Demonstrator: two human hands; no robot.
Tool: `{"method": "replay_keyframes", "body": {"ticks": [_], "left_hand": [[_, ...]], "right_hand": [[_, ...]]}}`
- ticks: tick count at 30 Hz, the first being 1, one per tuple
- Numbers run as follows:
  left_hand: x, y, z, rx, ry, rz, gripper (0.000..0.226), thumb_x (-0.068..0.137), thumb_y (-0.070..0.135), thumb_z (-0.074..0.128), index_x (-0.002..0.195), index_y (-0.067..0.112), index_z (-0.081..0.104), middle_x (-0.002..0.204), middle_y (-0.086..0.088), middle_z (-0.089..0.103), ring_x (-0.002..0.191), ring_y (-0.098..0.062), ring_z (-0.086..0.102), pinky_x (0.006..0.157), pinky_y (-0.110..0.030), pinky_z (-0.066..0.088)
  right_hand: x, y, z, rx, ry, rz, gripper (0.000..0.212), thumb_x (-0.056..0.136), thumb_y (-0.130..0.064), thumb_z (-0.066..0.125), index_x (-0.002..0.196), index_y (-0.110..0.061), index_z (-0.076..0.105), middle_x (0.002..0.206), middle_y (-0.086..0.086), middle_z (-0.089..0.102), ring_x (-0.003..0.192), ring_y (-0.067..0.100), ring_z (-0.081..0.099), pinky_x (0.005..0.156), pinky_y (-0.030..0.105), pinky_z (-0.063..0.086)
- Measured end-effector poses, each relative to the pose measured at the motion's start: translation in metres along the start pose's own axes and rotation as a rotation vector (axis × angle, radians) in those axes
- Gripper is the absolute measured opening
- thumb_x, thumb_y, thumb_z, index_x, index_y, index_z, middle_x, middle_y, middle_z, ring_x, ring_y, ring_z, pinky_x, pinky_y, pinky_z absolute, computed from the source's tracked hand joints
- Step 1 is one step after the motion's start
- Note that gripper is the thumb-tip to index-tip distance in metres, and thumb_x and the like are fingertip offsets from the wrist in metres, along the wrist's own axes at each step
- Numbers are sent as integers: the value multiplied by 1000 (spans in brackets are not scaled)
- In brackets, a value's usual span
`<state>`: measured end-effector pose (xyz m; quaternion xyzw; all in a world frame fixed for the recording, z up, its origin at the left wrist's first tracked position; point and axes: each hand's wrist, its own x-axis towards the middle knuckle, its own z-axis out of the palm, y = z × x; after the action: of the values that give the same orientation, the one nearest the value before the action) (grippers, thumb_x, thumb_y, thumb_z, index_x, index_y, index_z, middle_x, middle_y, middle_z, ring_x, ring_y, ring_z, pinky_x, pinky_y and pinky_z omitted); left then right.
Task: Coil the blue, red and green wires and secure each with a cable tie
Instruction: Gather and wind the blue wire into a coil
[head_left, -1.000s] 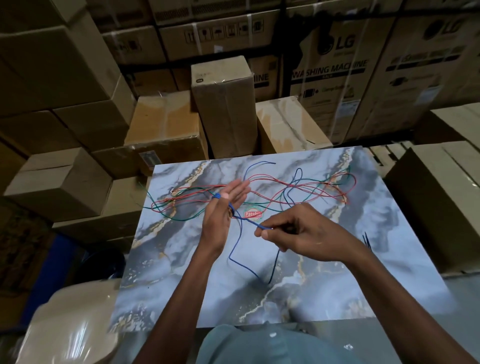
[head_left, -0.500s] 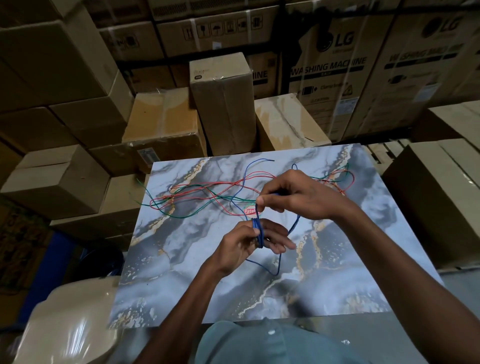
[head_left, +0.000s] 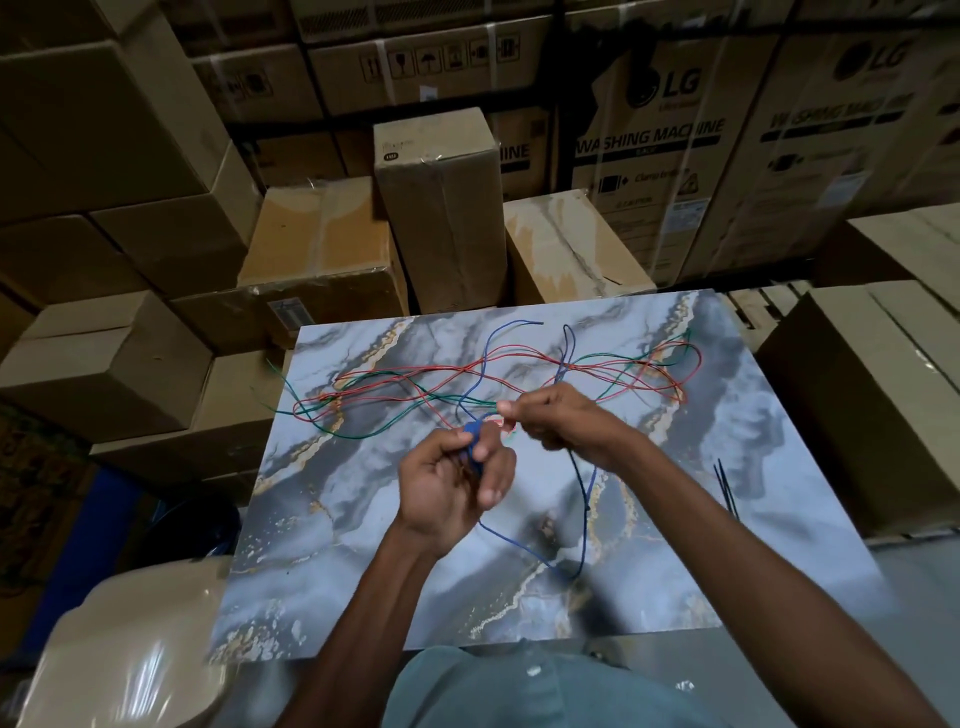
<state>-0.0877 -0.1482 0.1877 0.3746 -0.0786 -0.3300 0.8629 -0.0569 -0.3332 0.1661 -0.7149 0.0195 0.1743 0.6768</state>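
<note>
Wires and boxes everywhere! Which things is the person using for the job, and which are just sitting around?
For the job:
- blue wire, partly coiled in the left hand, fed by the right hand
- red wire
- green wire
- dark cable ties by the right edge
- marble board they lie on

Just sitting around:
- cardboard boxes
- washing machine cartons

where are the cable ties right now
In the head view, the cable ties lie on the marble board's right edge, right of the right hand, untouched.
</note>
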Motion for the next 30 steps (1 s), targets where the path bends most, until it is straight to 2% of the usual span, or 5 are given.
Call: {"method": "replay_keyframes", "body": {"ticks": [6,13,19,26,30], "left_hand": [[3,10,-4,-101,242,142,33,96,18,32,67,13,46,51,-7,44,50,-20,43,49,-23,46],[15,27,-39,-172,278,305,41,101,18,36,97,8,75,98,-13,73,84,-20,69,73,-25,57],[25,24,-63,-111,310,350,38,104,17,34,132,1,54,135,-19,61,117,-23,64,93,-27,53],[34,4,-81,187,409,380,36,107,19,34,135,2,50,128,-14,67,125,-28,60,98,-30,49],[32,-12,-76,380,375,352,50,100,30,39,137,-3,49,124,-16,69,118,-28,64,98,-30,50]], "right_hand": [[-6,34,29,216,-85,152,31,97,-42,63,76,-22,74,60,-7,25,59,13,15,54,26,9],[-39,55,32,163,-145,143,34,105,-40,55,104,-13,76,66,-2,31,61,17,16,55,26,14],[-61,40,32,45,-194,97,32,106,-34,55,109,-11,77,65,-1,35,58,15,24,54,23,21],[-70,8,31,-280,-119,-46,24,105,-26,60,96,-14,78,62,-6,44,56,1,41,58,14,35],[-77,-15,24,-387,-105,-127,26,104,-30,61,88,-19,78,60,-2,43,56,9,37,57,23,32]]}}
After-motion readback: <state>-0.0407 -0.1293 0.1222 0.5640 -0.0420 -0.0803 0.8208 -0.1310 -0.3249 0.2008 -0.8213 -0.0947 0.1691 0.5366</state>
